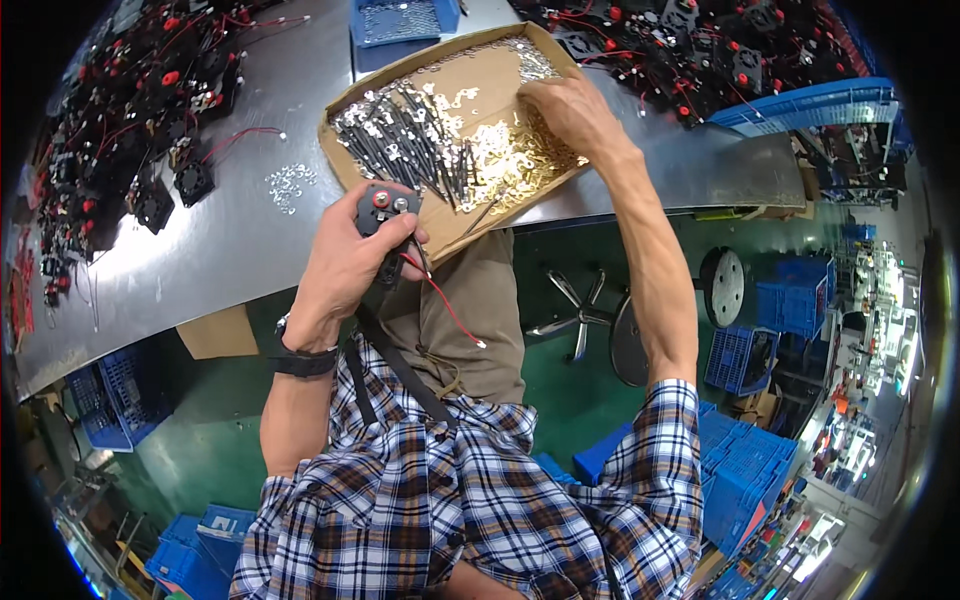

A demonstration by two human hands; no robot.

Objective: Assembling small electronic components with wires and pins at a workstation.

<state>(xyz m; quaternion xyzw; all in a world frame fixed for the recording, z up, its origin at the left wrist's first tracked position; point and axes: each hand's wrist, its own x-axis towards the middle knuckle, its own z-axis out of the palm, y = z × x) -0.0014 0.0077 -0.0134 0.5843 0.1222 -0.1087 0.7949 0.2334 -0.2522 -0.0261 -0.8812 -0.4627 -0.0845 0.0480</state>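
Note:
My left hand (pixel 343 258) is wrapped round a small black plastic housing (pixel 379 222) with two metal studs on top, one ringed in red. A red and a black wire (pixel 447 303) hang from the housing to a small white plug. My right hand (pixel 578 112) reaches over the right side of a shallow cardboard tray (pixel 462 84), its fingers bent together at the small metal parts. Whatever they pinch is hidden. Gold-coloured terminals (pixel 508 165) lie heaped below that hand. Black strips with metal ends (pixel 385 135) fill the tray's left part; silver rings (pixel 533 62) lie in its far corner.
The tray overhangs the front edge of a metal table (pixel 255 235). Loose silver rings (pixel 291 188) lie left of it. Piles of wired black units (pixel 130 110) cover the far left and far right. Behind the tray stands a blue bin (pixel 403 22). A stool (pixel 628 340) stands below right.

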